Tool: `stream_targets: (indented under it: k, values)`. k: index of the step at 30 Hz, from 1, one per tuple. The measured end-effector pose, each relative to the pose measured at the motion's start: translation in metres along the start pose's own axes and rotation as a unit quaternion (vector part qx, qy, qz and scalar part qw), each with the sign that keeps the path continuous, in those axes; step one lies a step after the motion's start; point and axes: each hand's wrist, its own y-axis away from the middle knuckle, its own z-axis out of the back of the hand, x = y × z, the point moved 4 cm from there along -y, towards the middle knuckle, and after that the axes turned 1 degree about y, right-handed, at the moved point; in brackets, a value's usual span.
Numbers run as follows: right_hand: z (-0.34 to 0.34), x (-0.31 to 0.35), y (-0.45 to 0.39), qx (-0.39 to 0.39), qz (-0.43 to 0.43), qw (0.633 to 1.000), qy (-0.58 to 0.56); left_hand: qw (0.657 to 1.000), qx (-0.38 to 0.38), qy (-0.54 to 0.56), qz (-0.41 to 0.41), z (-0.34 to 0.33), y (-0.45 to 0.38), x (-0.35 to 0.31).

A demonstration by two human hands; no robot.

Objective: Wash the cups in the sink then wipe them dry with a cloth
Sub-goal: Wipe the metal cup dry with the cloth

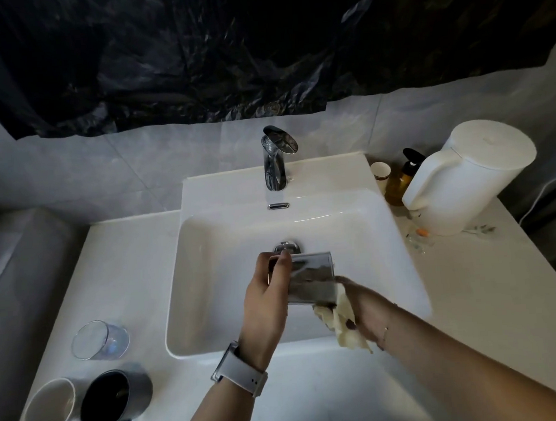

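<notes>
Both hands meet over the white ceramic sink (209, 278): the left hand (268, 304), a pale grey watch (238, 370) strapped at its wrist, wraps its fingers round the closed end of a shiny cylindrical steel cup (311, 277) held on its side above the basin, while the right hand (360, 309) bunches a crumpled cream cloth (340, 323) against the cup's open rim. A chrome drain plug (287, 247) shows just behind the cup, and a glossy chrome faucet (275, 159) stands at the sink's back edge. On the smooth white counter's front-left corner sit a clear glass tumbler (98, 340), a white mug (50, 407) and a dark mug (114, 400) with a handle. Near the back-right corner stand a white kettle (468, 177), an amber pump bottle (402, 178) and a small paper cup (380, 172).
</notes>
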Motion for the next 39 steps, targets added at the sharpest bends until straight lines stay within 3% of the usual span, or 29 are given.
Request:
stream_targets:
  k: [2, 5, 7, 9, 10, 13, 16, 20, 23, 27, 30, 35, 39]
  values:
    - [-0.003, -0.005, 0.01, 0.028, -0.025, 0.998, -0.043, 1.0, 0.004, 0.02, 0.015, -0.001, 0.001, 0.007]
    - [0.002, 0.009, 0.007, -0.063, 0.143, 0.979, 0.133, 0.993, 0.016, 0.087, 0.081, -0.002, -0.002, 0.017]
    - [0.01, 0.021, 0.004, -0.166, 0.254, 0.89, 0.341, 0.979, 0.019, 0.135, 0.15, 0.0, -0.003, 0.022]
    - [0.015, 0.028, 0.006, -0.214, 0.275, 0.782, 0.517, 0.966, 0.013, 0.17, 0.195, 0.004, -0.004, 0.024]
    - [0.02, 0.029, 0.008, -0.232, 0.268, 0.762, 0.543, 0.957, 0.005, 0.196, 0.212, 0.008, -0.006, 0.026]
    - [0.035, 0.032, 0.02, -0.289, 0.283, 0.831, 0.382, 0.929, -0.025, 0.276, 0.244, 0.02, -0.013, 0.032]
    - [0.028, 0.033, 0.026, -0.263, 0.33, 0.891, 0.167, 0.925, -0.036, 0.289, 0.244, 0.024, -0.014, 0.035]
    - [-0.002, 0.033, 0.031, -0.214, 0.407, 0.887, 0.044, 0.92, -0.015, 0.286, 0.269, 0.012, -0.002, 0.034]
    - [-0.025, 0.027, 0.033, -0.173, 0.426, 0.885, 0.077, 0.917, -0.008, 0.293, 0.271, 0.003, 0.009, 0.031]
    - [-0.041, 0.003, 0.03, -0.096, 0.381, 0.893, 0.217, 0.923, 0.004, 0.293, 0.25, 0.0, 0.016, 0.025]
    - [-0.033, -0.002, 0.032, -0.064, 0.357, 0.913, 0.188, 0.926, -0.004, 0.284, 0.25, 0.003, 0.014, 0.025]
    - [-0.017, 0.008, 0.033, -0.061, 0.337, 0.905, 0.252, 0.932, 0.01, 0.256, 0.257, -0.005, 0.02, 0.025]
    - [-0.014, 0.014, 0.024, -0.038, 0.285, 0.902, 0.323, 0.956, 0.023, 0.193, 0.219, -0.007, 0.019, 0.026]
